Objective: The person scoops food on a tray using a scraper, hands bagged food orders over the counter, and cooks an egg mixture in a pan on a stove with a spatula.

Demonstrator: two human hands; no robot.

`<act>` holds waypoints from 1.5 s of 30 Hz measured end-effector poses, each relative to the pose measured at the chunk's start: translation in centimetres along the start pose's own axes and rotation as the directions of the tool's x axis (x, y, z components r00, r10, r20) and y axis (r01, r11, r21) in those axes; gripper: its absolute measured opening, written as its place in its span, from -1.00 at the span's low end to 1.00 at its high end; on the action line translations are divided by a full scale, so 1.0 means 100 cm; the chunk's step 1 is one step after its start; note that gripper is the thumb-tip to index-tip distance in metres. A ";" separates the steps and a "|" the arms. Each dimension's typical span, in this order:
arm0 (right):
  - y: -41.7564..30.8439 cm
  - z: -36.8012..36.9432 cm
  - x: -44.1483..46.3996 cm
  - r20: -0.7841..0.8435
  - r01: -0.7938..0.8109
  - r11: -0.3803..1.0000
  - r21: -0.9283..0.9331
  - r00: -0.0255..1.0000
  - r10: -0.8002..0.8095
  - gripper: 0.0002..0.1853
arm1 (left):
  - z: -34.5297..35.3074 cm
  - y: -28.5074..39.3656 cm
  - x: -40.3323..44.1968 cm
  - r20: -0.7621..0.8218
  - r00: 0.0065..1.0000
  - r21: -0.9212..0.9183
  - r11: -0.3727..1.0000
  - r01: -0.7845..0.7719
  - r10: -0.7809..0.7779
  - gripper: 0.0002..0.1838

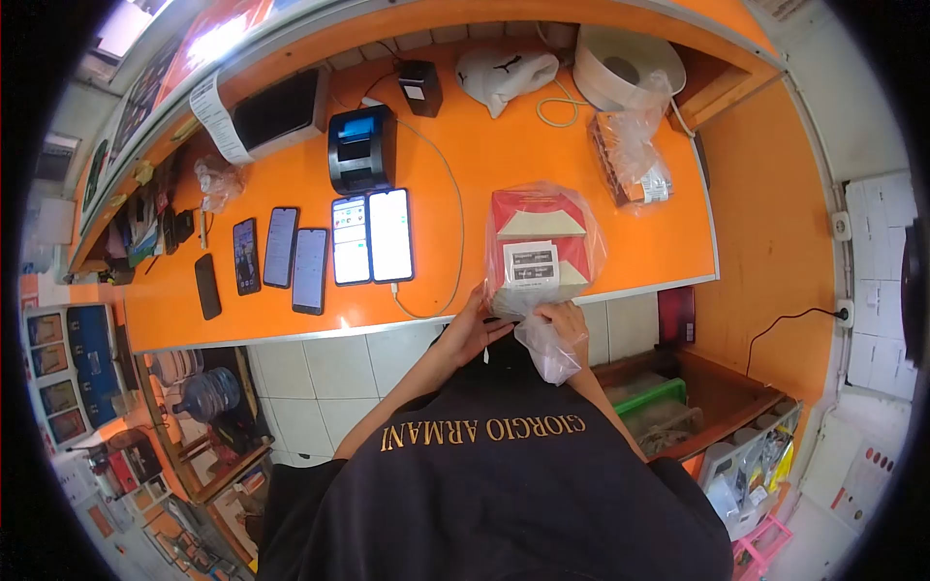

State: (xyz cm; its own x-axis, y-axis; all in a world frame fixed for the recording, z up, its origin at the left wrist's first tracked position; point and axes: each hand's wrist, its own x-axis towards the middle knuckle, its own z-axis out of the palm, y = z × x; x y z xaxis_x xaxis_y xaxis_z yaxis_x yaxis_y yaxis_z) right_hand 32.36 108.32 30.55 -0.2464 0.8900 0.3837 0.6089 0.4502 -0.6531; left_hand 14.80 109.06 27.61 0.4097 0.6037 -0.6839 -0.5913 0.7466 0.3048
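Note:
A clear plastic bag point(594, 242) with a red and cream box point(538, 211) inside lies at the front edge of the orange counter. A white printed label point(531, 263) shows on the box's near side. My right hand point(565, 320) is closed around the gathered neck of the bag, and the loose plastic end hangs below it. At the bag's lower left corner, my left hand point(471, 327) has its thumb against the plastic and its fingers curled under it. Part of the left fingers is hidden.
Several phones lie on the orange counter point(465, 155) to the left, one lit white phone point(390, 235) with a cable. Behind them stands a black receipt printer point(361, 150). A plastic-wrapped box point(630, 160) and a white round container point(625, 68) are at the back right.

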 end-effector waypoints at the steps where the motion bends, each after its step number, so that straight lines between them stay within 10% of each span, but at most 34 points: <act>1: -0.001 -0.001 0.004 -0.004 -0.005 1.000 0.000 1.000 0.005 -0.73 | -0.005 0.000 0.003 -0.001 1.000 0.005 1.000 0.004 -0.004 -0.49; 14: 0.010 0.003 0.105 -0.157 0.004 1.000 -0.007 0.988 -0.006 -0.83 | 0.025 0.032 -0.013 0.102 0.990 0.060 0.993 -0.105 0.099 -0.42; 16: -0.002 -0.013 0.137 -0.209 -0.023 0.951 0.309 0.974 0.091 -0.90 | 0.035 0.041 -0.017 0.127 0.976 0.042 0.982 -0.183 0.177 -0.42; 19: -0.007 -0.049 0.173 -0.089 0.272 0.955 -0.123 0.955 -0.283 -0.83 | 0.042 0.054 -0.030 0.235 0.951 0.194 0.950 -0.246 0.199 -0.48; 24: -0.092 -0.152 0.258 -0.288 0.515 0.855 0.064 0.830 -0.479 -0.81 | 0.072 0.094 -0.082 0.491 0.812 0.320 0.802 -0.504 0.314 -0.65; 26: -0.124 -0.184 0.308 -0.316 0.384 0.808 0.447 0.913 -0.259 -0.85 | 0.079 0.106 -0.094 0.472 0.791 0.430 0.682 -0.592 0.389 -0.65; 27: -0.152 -0.204 0.319 -0.246 0.113 0.970 0.216 0.968 -0.058 -0.79 | 0.079 0.109 -0.096 0.465 0.791 0.430 0.680 -0.594 0.396 -0.65; 29: -0.146 -0.239 0.382 -0.143 0.282 0.948 0.145 0.954 -0.262 -0.72 | 0.077 0.109 -0.099 0.386 0.794 0.509 0.610 -0.607 0.469 -0.65; 31: -0.164 -0.261 0.425 -0.024 0.040 0.966 0.256 0.999 -0.036 -0.71 | 0.069 0.104 -0.101 0.361 0.801 0.499 0.627 -0.599 0.477 -0.65; 39: -0.112 -0.211 0.531 -0.098 0.409 0.909 0.078 0.911 -0.401 -0.77 | 0.004 0.074 -0.105 -0.011 0.841 0.454 0.752 -0.477 0.541 -0.60; 41: -0.082 -0.189 0.562 -0.142 0.191 0.973 -0.127 0.968 -0.208 -0.61 | -0.012 0.071 -0.104 -0.092 0.828 0.422 0.774 -0.471 0.554 -0.61; 45: -0.035 -0.143 0.612 -0.429 0.349 0.928 0.132 0.864 -0.264 -0.69 | -0.016 0.082 -0.111 -0.220 0.790 0.364 0.799 -0.478 0.573 -0.61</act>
State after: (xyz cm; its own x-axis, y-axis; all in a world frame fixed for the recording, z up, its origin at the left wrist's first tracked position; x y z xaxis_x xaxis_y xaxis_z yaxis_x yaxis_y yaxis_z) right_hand 25.95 160.23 65.63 -0.0500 0.6184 0.7842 0.3794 0.7381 -0.5579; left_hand 4.30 108.01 36.59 -0.1683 0.8426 -0.5116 -0.4155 0.4100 0.8120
